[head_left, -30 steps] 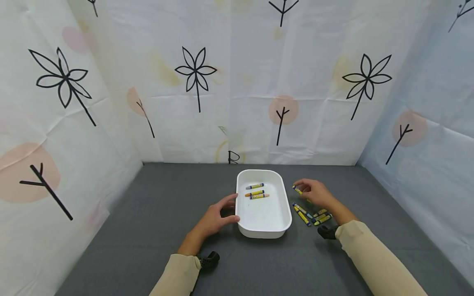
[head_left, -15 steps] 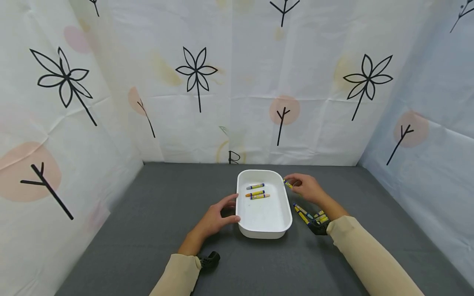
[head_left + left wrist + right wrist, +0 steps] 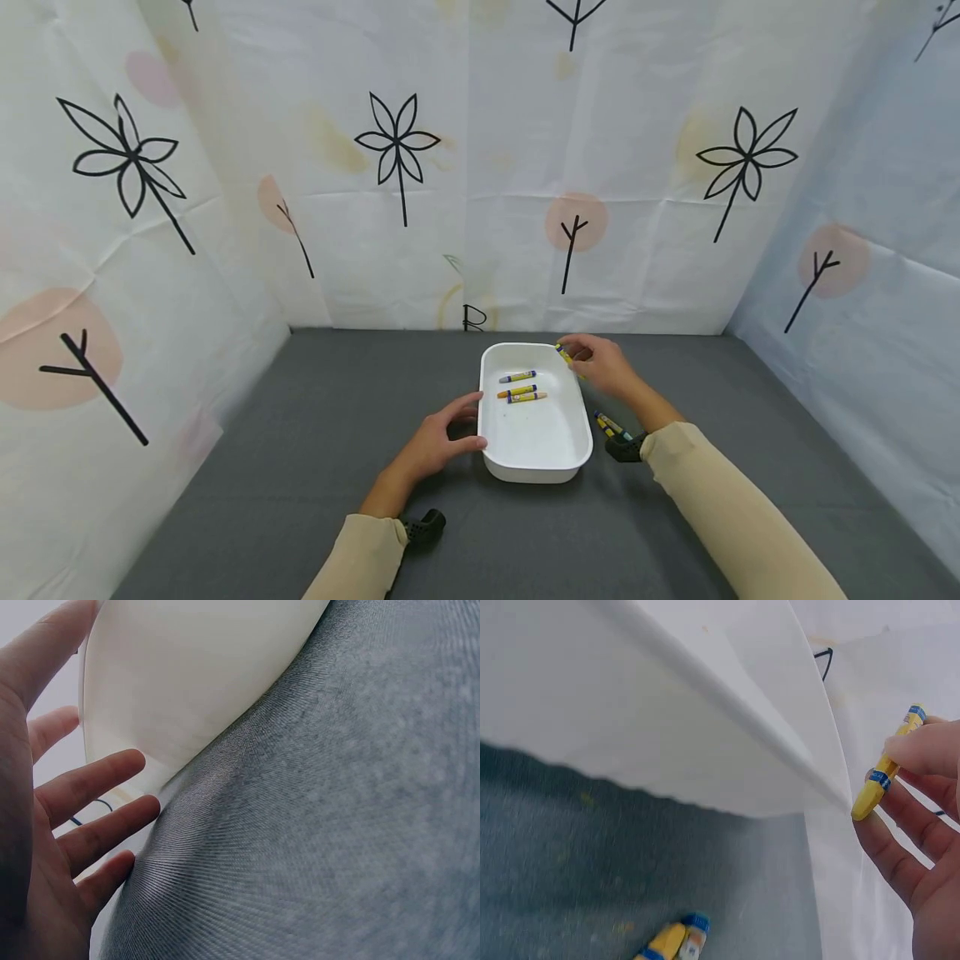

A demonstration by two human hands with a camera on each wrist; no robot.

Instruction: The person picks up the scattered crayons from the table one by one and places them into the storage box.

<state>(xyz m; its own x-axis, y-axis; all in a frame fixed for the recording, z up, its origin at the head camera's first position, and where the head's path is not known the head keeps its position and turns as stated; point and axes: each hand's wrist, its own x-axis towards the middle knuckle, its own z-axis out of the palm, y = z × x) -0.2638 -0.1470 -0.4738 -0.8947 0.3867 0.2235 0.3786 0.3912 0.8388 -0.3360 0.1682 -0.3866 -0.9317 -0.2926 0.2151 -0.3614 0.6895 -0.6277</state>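
My right hand (image 3: 606, 367) pinches a yellow crayon (image 3: 871, 796) with blue bands between thumb and fingers. It is at the far right rim of a white tray (image 3: 536, 442), and the crayon overlaps that rim in the head view. Inside the tray lie a grey-tipped crayon (image 3: 517, 377), an orange crayon (image 3: 516, 391) and a peach crayon (image 3: 527, 398). At the tray's left side, my left hand (image 3: 431, 446) rests its thumb and forefinger against the rim. Its other fingers are spread in the left wrist view.
Loose crayons (image 3: 611, 425) lie on the grey table (image 3: 360, 375) right of the tray, partly hidden by the right wrist's black camera mount (image 3: 624, 448). A patterned white cloth (image 3: 495, 167) stands behind and at both sides.
My right hand has moved left and away from me with the crayon, from beside the loose crayons to the tray's far right rim. The left hand and tray stay put.
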